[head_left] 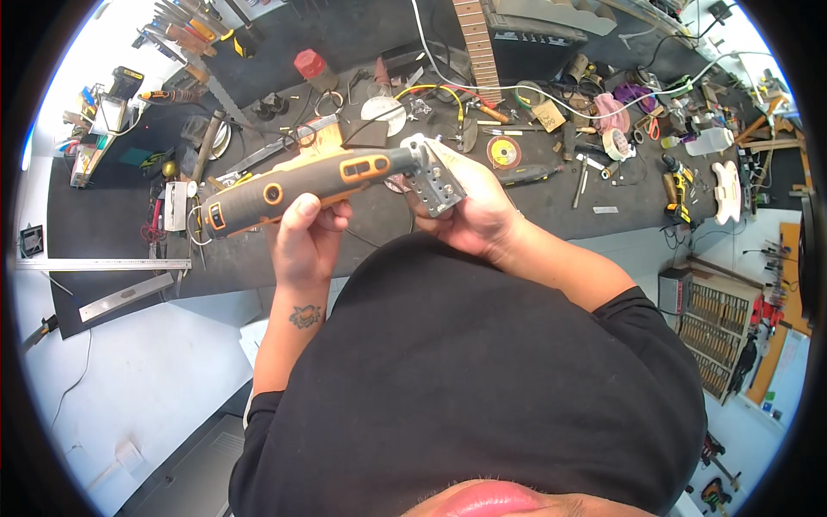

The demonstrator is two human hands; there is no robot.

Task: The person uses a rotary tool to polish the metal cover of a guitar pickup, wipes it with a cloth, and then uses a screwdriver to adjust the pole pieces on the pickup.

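A dark grey and orange rotary tool [306, 185] lies slantwise above the workbench, its narrow end toward the right. My left hand [310, 233] is closed around its body from below, thumb resting on the near side. My right hand [489, 207] grips a small grey metal block with several holes [438, 185], which looks like guitar hardware. The tool's tip meets or overlaps the top of that block; whether they touch I cannot tell. Most of my right fingers are hidden behind the block.
A dark workbench [551, 207] carries a guitar neck [476, 43], a red-capped jar [314, 67], a round disc with a yellow-red label [503, 152], a cordless drill [678, 188] and a steel ruler [103, 264]. A white cable [508, 88] crosses the back.
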